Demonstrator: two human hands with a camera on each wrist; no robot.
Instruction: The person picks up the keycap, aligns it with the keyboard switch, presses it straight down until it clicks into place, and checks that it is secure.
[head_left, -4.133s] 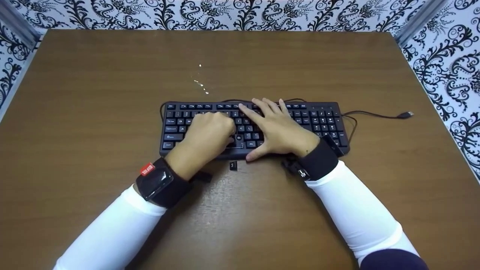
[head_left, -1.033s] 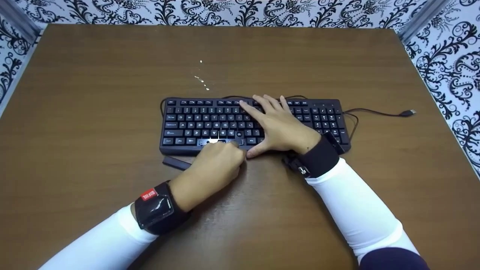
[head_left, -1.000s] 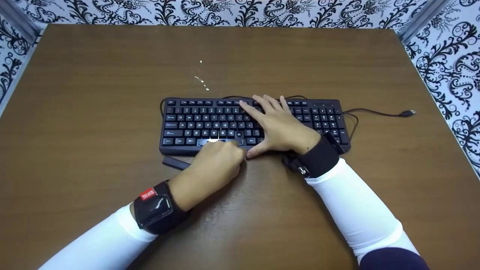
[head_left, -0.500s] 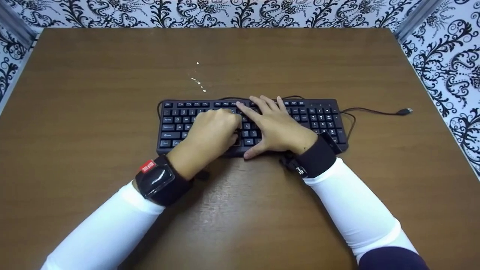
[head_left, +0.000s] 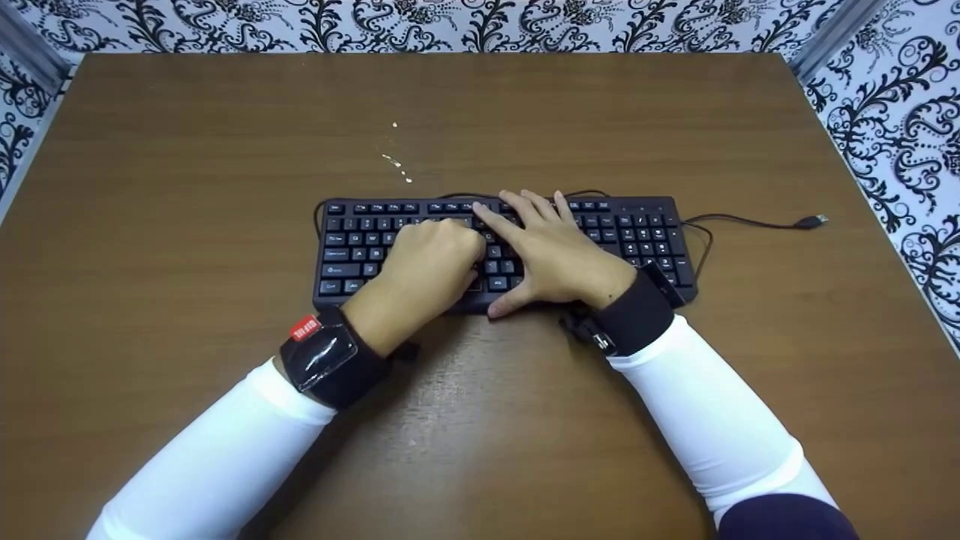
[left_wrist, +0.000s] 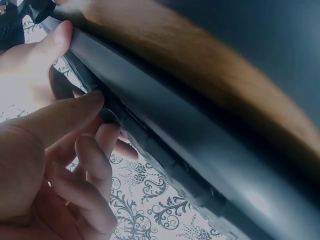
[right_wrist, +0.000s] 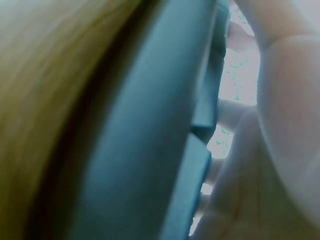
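A black computer keyboard (head_left: 476, 304) lies on the brown table. My left hand (head_left: 427, 259) is over its middle, knuckles up, covering the lower letter keys. In the left wrist view, the left thumb (left_wrist: 75, 115) and a finger pinch a small dark keycap (left_wrist: 108, 116) at the key rows; it is mostly hidden. My right hand (head_left: 559, 255) is spread flat across the keyboard to the right of centre, its thumb on the front edge. The right wrist view shows the keyboard's front side (right_wrist: 145, 120) close up, with the palm beside it.
The keyboard's cable (head_left: 739, 217) runs out to the right and ends in a USB plug (head_left: 810, 222). Several small white specks (head_left: 397, 163) lie behind the keyboard. Bare table (head_left: 480, 427) stretches in front.
The loose keycap has left the table in front of the keyboard. My left hand has moved from the front edge up onto the keys, and its wrist now covers the detached space bar's place.
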